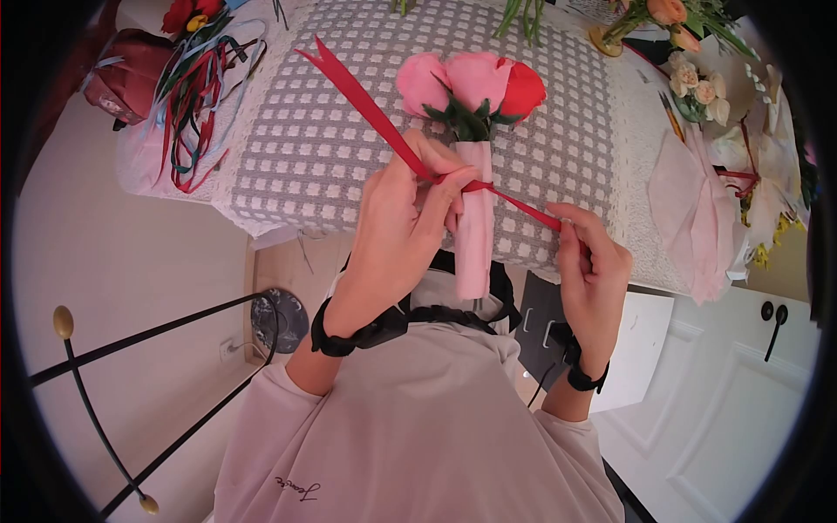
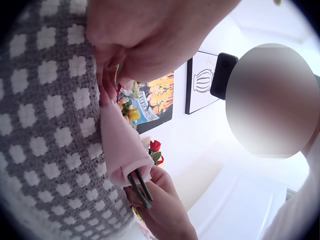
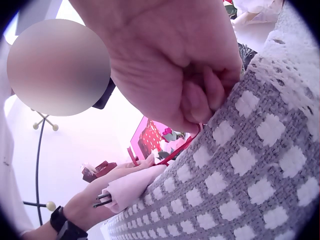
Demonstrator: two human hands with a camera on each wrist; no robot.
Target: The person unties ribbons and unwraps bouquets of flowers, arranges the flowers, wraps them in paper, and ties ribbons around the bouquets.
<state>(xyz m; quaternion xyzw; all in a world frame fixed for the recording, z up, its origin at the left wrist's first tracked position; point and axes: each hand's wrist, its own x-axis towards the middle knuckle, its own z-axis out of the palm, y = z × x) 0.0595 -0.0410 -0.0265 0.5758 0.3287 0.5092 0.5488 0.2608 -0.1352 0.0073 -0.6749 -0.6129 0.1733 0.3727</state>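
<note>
A small bouquet of two pink roses (image 1: 466, 80) and a red one (image 1: 525, 91) lies on the checked cloth, its stems rolled in pale pink paper (image 1: 473, 248). Below the blooms, a red ribbon (image 1: 357, 96) crosses the paper. My left hand (image 1: 397, 205) pinches the ribbon against the wrap, thumb on top, while a notched tail runs up to the left. Off to the right, my right hand (image 1: 597, 261) pinches the other length, which is drawn straight. Green stem ends (image 2: 140, 189) poke from the paper's lower end in the left wrist view.
A grey-and-white cloth (image 1: 288, 148) covers the table. Loose ribbons (image 1: 187, 122) are heaped at the left beside a dark red bag (image 1: 131, 74). Another wrapped bouquet (image 1: 697, 200) lies at the right edge, with peach flowers (image 1: 667, 13) behind. A black metal rack (image 1: 166, 336) stands lower left.
</note>
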